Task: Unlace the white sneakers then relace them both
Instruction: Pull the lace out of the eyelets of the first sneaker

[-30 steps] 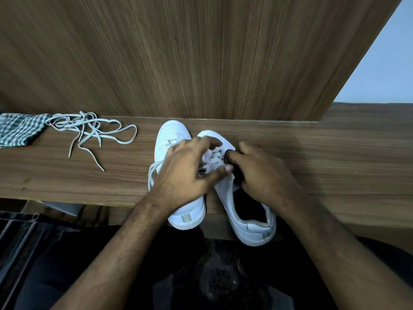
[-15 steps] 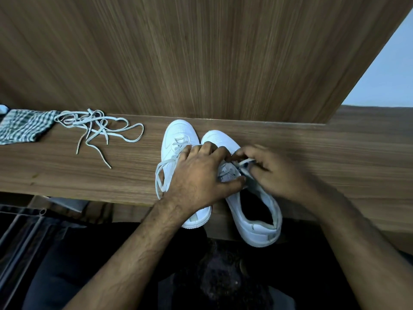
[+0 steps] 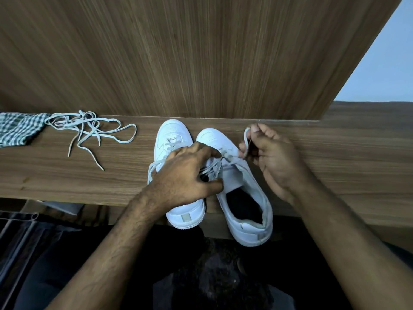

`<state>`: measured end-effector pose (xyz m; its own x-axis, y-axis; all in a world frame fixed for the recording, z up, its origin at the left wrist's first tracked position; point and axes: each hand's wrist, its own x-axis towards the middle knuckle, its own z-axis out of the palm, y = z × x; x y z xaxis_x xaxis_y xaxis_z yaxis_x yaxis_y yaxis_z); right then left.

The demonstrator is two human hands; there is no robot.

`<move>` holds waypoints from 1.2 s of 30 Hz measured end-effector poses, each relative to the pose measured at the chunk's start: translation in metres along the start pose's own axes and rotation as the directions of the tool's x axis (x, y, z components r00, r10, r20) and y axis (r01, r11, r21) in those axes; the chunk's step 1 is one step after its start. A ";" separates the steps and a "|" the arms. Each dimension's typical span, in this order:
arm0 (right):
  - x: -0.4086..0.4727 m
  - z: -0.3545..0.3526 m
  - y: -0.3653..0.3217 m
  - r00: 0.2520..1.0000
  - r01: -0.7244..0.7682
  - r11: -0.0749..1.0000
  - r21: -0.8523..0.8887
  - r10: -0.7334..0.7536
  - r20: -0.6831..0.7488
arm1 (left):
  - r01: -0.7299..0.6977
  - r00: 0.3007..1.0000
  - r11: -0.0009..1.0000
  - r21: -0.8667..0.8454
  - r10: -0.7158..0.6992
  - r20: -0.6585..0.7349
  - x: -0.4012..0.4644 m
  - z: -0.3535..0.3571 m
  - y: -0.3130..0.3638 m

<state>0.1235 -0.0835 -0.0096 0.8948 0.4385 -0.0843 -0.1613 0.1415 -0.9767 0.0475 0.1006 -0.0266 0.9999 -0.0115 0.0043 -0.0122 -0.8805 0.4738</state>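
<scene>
Two white sneakers stand side by side on the wooden shelf point(image 3: 335, 166), toes toward the back panel. The left sneaker point(image 3: 173, 135) has its lace threaded. On the right sneaker point(image 3: 245, 198) the tongue shows and the opening gapes dark. My left hand point(image 3: 187, 175) lies across both shoes, its fingers curled at the lace crossings of the right sneaker. My right hand point(image 3: 272, 157) is raised to the right of that shoe's toe and pinches a loop of its white lace point(image 3: 247, 142), pulled out sideways.
A loose white lace point(image 3: 89, 130) lies tangled on the shelf at the left, beside a green checked cloth point(image 3: 17, 130). A wooden back panel point(image 3: 201, 59) rises right behind the toes. Both heels overhang the shelf's front edge.
My right hand has moved away from the right sneaker, up and to the right, drawing a loop of lace out with it. My left hand stays on the shoes.
</scene>
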 end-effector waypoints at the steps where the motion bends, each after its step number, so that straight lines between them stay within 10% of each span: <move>1: 0.000 -0.002 0.001 0.998 0.056 0.984 -0.170 -0.055 0.008 | 0.001 1.000 1.000 0.002 -0.001 0.011 0.000 -0.001 0.001; 3: 0.001 -0.011 0.010 0.957 0.289 0.603 -0.744 -0.201 0.208 | 0.007 1.000 1.000 -0.002 -0.007 0.025 -0.001 -0.001 0.002; 5: -0.003 -0.015 0.015 0.931 0.359 0.182 -0.915 -0.133 0.339 | 0.011 1.000 1.000 -0.012 -0.011 0.025 -0.002 -0.001 0.003; 8: -0.007 -0.016 0.012 0.936 0.348 0.250 -0.904 -0.034 0.350 | 0.013 0.999 0.999 -0.048 -0.011 0.042 -0.003 -0.003 0.002; 13: -0.005 -0.010 0.022 0.892 0.448 0.027 -0.894 -0.084 0.445 | -0.018 0.998 0.993 -0.113 0.025 0.064 -0.002 -0.006 -0.002; 16: -0.002 -0.001 0.033 0.892 0.450 0.242 -0.860 -0.162 0.421 | -0.032 0.996 0.992 -0.124 0.043 0.082 -0.002 -0.007 -0.006; 20: 0.003 0.002 0.016 0.994 0.107 0.950 -0.293 -0.105 0.020 | -0.050 0.991 0.993 -0.108 0.063 0.119 -0.001 -0.009 -0.010; 22: 0.003 -0.002 0.003 0.996 0.043 0.996 -0.074 -0.049 -0.077 | -0.056 0.990 0.993 -0.103 0.069 0.122 -0.001 -0.009 -0.011; 24: 0.003 -0.008 0.002 0.984 0.153 0.927 -0.341 -0.174 -0.032 | -0.063 0.990 0.992 -0.107 0.076 0.118 0.000 -0.009 -0.011; 28: -0.003 0.000 0.029 0.954 0.297 0.386 -0.873 -0.151 0.257 | -0.083 0.991 0.987 -0.139 0.097 0.093 0.000 -0.008 -0.013; 30: 0.000 0.005 0.035 0.951 0.304 0.317 -0.898 -0.164 0.263 | -0.091 0.991 0.985 -0.150 0.105 0.085 -0.001 -0.007 -0.014; 33: 0.004 0.003 0.031 0.963 0.271 0.455 -0.848 -0.124 0.241 | -0.099 0.991 0.984 -0.149 0.111 0.075 -0.001 -0.008 -0.017; 36: -0.001 0.009 0.019 0.993 0.070 0.968 -0.241 -0.046 0.105 | -0.097 0.990 0.984 -0.149 0.111 0.084 0.000 -0.008 -0.017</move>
<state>0.1155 -0.0733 -0.0266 0.8524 0.5227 -0.0179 0.0072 -0.0458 -0.9989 0.0474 0.1199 -0.0276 0.9887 -0.1487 -0.0173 -0.1091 -0.7950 0.5967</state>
